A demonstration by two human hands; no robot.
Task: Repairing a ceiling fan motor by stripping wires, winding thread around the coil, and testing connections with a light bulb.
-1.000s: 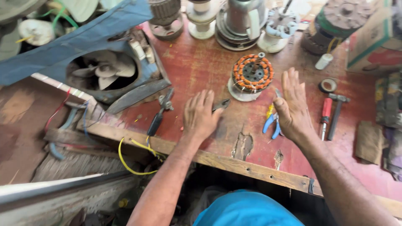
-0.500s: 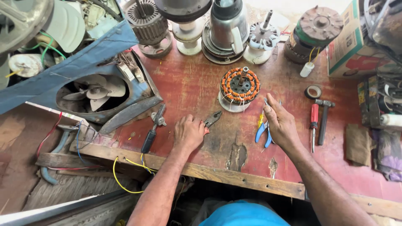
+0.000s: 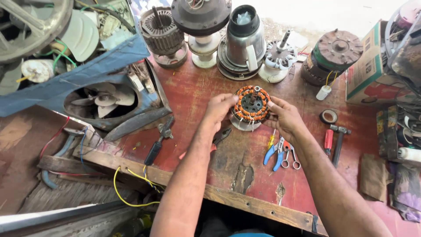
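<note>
A cardboard box stands at the table's far right edge. It is rectangular and brown, printed with red, green and white panels.

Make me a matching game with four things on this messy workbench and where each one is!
Things:
1. copper-wound stator
2. blue-handled pliers
3. hammer
4. roll of tape

Places:
A. just above the hammer head
B. between both hands
C. right of the red-handled screwdriver
D. under the right hand

Pairs: 1-B, 2-D, 3-C, 4-A
</note>
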